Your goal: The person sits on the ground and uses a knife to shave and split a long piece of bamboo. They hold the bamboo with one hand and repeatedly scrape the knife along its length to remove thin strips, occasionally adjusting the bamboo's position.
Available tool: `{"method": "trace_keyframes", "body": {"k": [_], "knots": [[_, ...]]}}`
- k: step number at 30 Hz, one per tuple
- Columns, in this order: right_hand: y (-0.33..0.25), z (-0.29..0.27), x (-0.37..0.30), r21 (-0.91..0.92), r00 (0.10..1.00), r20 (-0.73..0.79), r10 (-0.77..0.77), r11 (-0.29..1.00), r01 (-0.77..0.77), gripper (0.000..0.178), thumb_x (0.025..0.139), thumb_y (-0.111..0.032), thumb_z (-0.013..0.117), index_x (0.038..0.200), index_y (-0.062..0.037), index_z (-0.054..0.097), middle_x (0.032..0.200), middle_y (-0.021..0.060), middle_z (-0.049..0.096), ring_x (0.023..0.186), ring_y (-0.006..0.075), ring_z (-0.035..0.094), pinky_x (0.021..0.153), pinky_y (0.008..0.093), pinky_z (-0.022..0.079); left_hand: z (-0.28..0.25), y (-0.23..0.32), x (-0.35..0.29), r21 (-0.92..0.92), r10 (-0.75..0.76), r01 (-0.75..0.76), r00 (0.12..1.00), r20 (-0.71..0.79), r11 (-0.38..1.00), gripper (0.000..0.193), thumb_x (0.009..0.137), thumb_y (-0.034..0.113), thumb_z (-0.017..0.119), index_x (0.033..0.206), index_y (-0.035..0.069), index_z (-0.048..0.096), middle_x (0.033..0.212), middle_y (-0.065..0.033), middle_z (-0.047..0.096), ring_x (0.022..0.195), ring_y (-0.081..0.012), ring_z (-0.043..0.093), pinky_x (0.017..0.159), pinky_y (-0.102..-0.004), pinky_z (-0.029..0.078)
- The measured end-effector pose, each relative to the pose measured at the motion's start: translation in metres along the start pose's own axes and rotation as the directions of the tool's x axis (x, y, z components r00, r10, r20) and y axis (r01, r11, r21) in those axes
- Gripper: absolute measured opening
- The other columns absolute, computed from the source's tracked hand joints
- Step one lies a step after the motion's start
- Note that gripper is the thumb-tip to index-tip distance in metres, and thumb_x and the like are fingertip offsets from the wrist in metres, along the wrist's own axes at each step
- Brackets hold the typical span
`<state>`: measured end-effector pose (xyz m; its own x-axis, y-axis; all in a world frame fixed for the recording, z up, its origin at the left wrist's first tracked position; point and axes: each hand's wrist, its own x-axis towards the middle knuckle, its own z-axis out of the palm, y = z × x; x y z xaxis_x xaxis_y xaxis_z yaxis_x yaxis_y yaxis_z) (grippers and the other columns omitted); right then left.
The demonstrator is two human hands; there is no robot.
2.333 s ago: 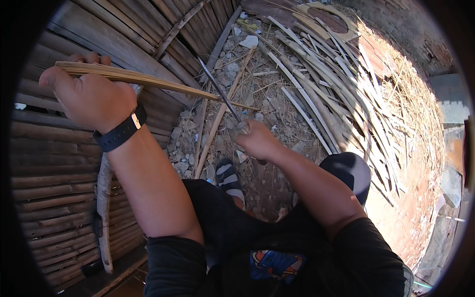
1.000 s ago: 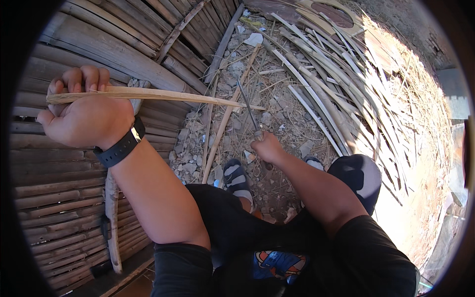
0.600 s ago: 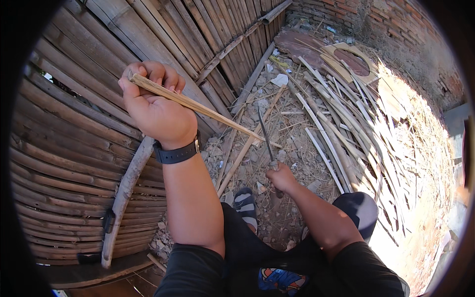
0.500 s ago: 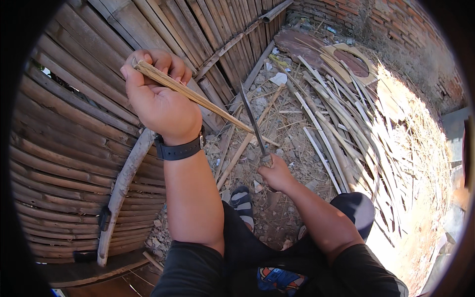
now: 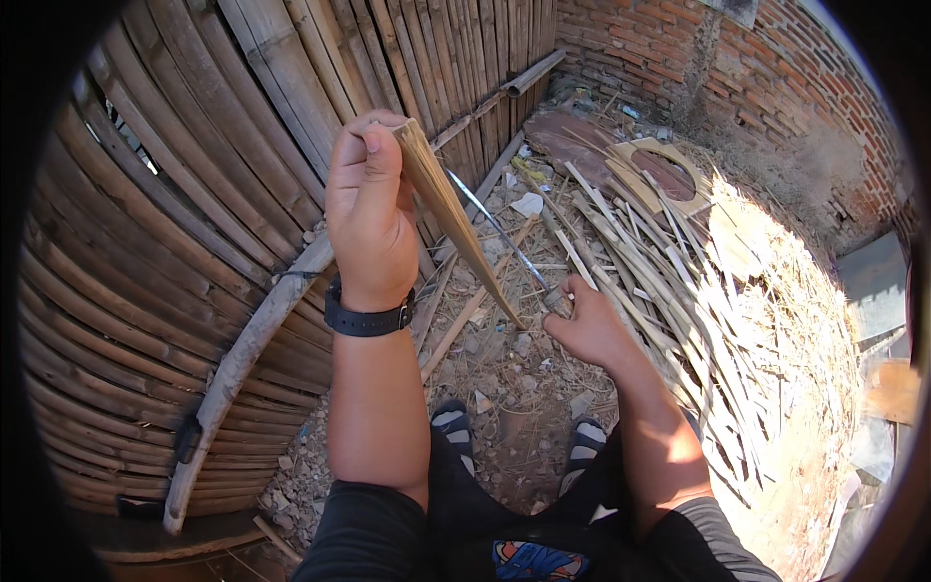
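My left hand (image 5: 373,213), with a dark watch strap at its wrist, is closed around the upper end of a split bamboo strip (image 5: 454,215). The strip slants down and to the right, narrowing toward its lower end near the ground debris. In my right hand (image 5: 590,328) is the handle of a long, thin-bladed knife (image 5: 499,231), its blade pointing up and to the left. In this view the blade's far end passes close behind the strip; whether they touch I cannot tell.
A bamboo slat wall (image 5: 165,262) rises on my left, with a curved wooden pole (image 5: 242,373) against it. Cut bamboo strips (image 5: 669,291) lie heaped at right beside a board with a round hole (image 5: 698,201). A brick wall (image 5: 640,58) stands behind. Rubble and shavings cover the ground.
My left hand has moved right and turned, so the bamboo strip hangs more steeply and shows a broader face. My right hand has shifted right and slightly up with the knife, its blade now tilted further left.
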<state>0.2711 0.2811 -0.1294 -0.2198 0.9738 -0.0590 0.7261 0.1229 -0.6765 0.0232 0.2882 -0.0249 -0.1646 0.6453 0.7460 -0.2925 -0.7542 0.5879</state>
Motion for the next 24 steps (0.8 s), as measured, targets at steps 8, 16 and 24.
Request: {"method": "trace_keyframes", "body": {"k": [8, 16, 24], "knots": [[-0.065, -0.112, -0.038, 0.059, 0.915, -0.302, -0.266, 0.953, 0.297, 0.046, 0.090, -0.033, 0.069, 0.116, 0.0038, 0.057, 0.090, 0.0178, 0.066, 0.087, 0.0282, 0.062, 0.081, 0.0387, 0.047, 0.000, 0.001, 0.000, 0.002, -0.035, 0.036, 0.988, -0.150, 0.999, 0.021, 0.101, 0.028, 0.056, 0.115, 0.012, 0.053, 0.101, 0.0009, 0.063, 0.091, -0.0098, 0.060, 0.082, -0.0280, 0.047], [-0.121, -0.128, -0.082, 0.487, 0.982, -0.078, -0.171, 0.853, 0.187, 0.046, 0.092, -0.034, 0.069, 0.120, 0.0011, 0.059, 0.067, 0.0000, 0.057, 0.053, 0.0054, 0.051, 0.048, 0.0202, 0.039, 0.016, 0.004, 0.001, -0.027, -0.022, 0.016, 0.977, -0.212, 0.999, 0.028, 0.095, 0.024, 0.066, 0.113, 0.006, 0.054, 0.096, 0.0018, 0.060, 0.088, -0.0057, 0.055, 0.080, -0.0207, 0.045], [-0.136, -0.121, -0.085, 0.383, 0.967, -0.036, -0.254, 0.890, 0.248, 0.043, 0.092, -0.029, 0.067, 0.119, 0.0028, 0.060, 0.092, 0.0102, 0.066, 0.081, 0.0137, 0.060, 0.074, 0.0290, 0.048, 0.014, 0.002, 0.002, -0.020, -0.012, 0.009, 0.982, -0.188, 1.000, 0.029, 0.095, 0.022, 0.067, 0.114, 0.005, 0.054, 0.097, 0.0008, 0.060, 0.090, -0.0057, 0.056, 0.083, -0.0211, 0.045]]}}
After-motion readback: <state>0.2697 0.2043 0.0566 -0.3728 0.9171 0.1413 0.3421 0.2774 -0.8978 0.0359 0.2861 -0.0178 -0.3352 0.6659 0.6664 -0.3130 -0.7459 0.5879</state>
